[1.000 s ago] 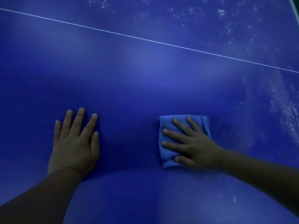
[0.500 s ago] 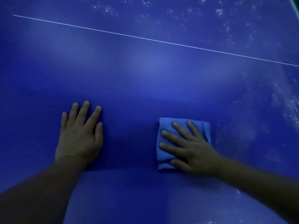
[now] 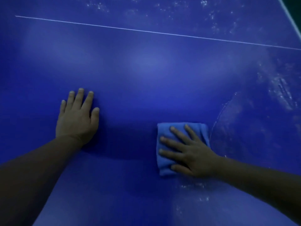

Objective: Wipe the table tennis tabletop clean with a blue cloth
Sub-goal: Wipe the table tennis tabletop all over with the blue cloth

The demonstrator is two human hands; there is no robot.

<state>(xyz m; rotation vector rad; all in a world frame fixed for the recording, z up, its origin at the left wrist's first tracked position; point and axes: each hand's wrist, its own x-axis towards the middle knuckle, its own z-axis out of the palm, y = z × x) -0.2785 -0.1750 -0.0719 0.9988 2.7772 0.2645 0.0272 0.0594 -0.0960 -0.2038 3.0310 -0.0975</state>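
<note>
A folded blue cloth point(image 3: 164, 165) lies flat on the dark blue table tennis tabletop point(image 3: 146, 70). My right hand point(image 3: 190, 152) presses down on the cloth with straight, spread fingers that point to the left. To the left, my left hand point(image 3: 77, 116) rests flat on the bare tabletop, fingers straight and pointing away from me. The two hands are well apart.
A thin white line point(image 3: 146, 31) crosses the tabletop at the back. Whitish dust and smears point(image 3: 281, 93) cover the right side and the far strip point(image 3: 211, 13), and some specks point(image 3: 195, 198) lie just below the cloth. The table's edge point(image 3: 291, 18) shows at top right.
My right hand with the cloth has slid slightly toward me and left. The left hand now appears farther up and right in the view, as the view has shifted.
</note>
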